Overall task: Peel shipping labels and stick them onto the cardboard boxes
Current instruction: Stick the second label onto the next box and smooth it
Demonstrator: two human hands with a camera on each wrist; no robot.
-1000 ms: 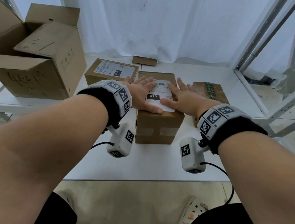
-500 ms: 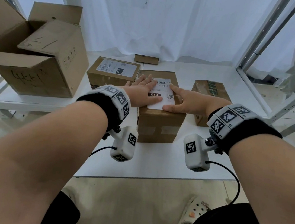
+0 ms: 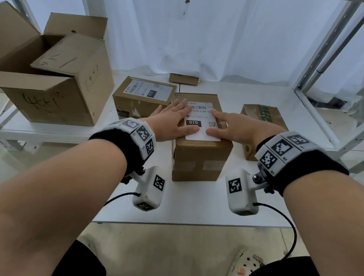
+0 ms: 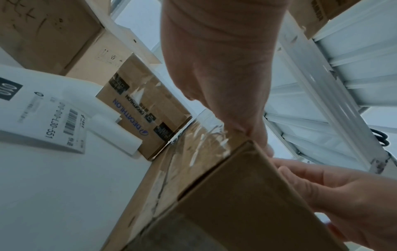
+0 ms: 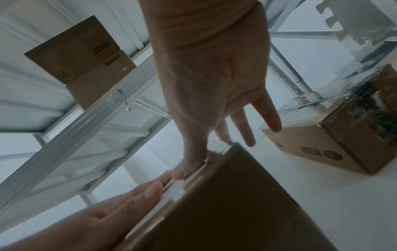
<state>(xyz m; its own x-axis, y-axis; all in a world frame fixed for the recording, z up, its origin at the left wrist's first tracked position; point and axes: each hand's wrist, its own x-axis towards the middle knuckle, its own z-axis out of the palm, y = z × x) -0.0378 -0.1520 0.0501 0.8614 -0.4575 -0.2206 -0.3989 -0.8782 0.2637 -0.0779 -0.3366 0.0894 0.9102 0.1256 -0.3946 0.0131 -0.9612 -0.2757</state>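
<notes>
A small brown cardboard box [image 3: 199,158] stands in the middle of the white table [image 3: 191,207]. On its top lies a white shipping label [image 3: 201,117] with a barcode and a black "010" patch. My left hand [image 3: 174,118] lies flat on the label's left side, fingers straight. My right hand [image 3: 230,126] presses flat on its right side, thumb near the front edge. In the left wrist view the left hand [image 4: 225,84] rests on the box top [image 4: 225,195]. The right wrist view has the right hand [image 5: 214,84] spread over the box edge [image 5: 225,203].
A second box [image 3: 140,101] with a label on top sits behind left. A taped box with green print [image 3: 262,124] stands at the right. A large open carton [image 3: 54,78] fills the far left. A loose label sheet [image 4: 43,110] lies on the table. Metal frame posts [image 3: 322,51] rise at right.
Both hands have slid apart across the label, the left toward the left edge and the right toward the right, uncovering more of its print. The box has stayed put.
</notes>
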